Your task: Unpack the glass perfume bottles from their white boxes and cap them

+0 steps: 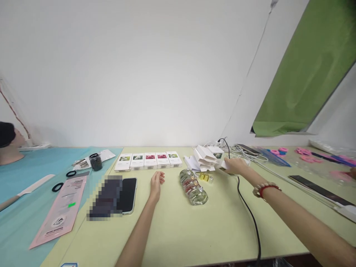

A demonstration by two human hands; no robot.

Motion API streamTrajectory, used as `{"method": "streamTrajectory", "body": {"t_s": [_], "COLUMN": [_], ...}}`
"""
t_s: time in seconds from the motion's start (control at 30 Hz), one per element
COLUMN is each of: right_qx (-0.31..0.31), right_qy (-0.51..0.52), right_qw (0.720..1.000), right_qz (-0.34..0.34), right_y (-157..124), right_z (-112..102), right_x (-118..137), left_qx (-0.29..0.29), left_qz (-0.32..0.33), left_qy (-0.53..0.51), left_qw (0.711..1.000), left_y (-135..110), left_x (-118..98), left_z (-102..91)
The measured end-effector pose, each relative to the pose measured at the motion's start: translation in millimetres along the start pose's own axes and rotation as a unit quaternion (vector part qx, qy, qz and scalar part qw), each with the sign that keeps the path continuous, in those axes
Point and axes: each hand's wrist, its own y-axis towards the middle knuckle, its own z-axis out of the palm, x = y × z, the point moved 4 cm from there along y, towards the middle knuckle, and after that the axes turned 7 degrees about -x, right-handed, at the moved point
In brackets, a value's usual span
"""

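Glass bottles (pixel 194 187) lie in a row at frame center, below a pile of white boxes (pixel 205 158). The right hand (pixel 235 165) works at the pile's right side, its grip impossible to tell; the left hand (pixel 157 181), loosely curled, how far closed unclear, flanks the bottles. Yellow tabletop (pixel 178 237) spreads to its front edge, lower right, crossed by a black cable (pixel 249 209).

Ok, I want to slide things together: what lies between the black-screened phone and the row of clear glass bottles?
The person's bare left hand and forearm, with pale yellow-green tabletop showing on either side, in the head view.
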Motion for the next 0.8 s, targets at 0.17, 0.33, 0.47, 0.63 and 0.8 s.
{"method": "streamTrajectory", "body": {"t_s": [0.17,0.33,0.47,0.63,0.8], "right_qx": [0.100,0.154,0.019,-0.103,-0.135], "right_qy": [0.030,0.065,0.024,0.153,0.237], "right_qw": [0.994,0.984,0.998,0.978,0.947], "right_qz": [-0.039,-0.061,-0.058,-0.094,-0.167], "right_y": [-12.6,-27.6,-34.0,-56.8,-74.4], "right_z": [-16.7,-58.8,-131.1,-199.4,-184.0], "right_x": [0.2,10.4,35.8,112.7,214.9], "left_qx": [-0.006,-0.002,0.010,-0.006,-0.117], "left_qz": [-0.008,-0.005,0.011,0.039,0.098], "left_qy": [-0.013,-0.012,0.005,0.032,0.066], "left_qw": [1.000,1.000,1.000,0.999,0.986], "left_y": [-0.6,-3.6,-6.4,-12.9,-16.2], "left_x": [0.1,-2.5,-4.5,-7.5,-21.0], "left_z": [-1.2,-0.4,2.5,5.6,-10.3]}}
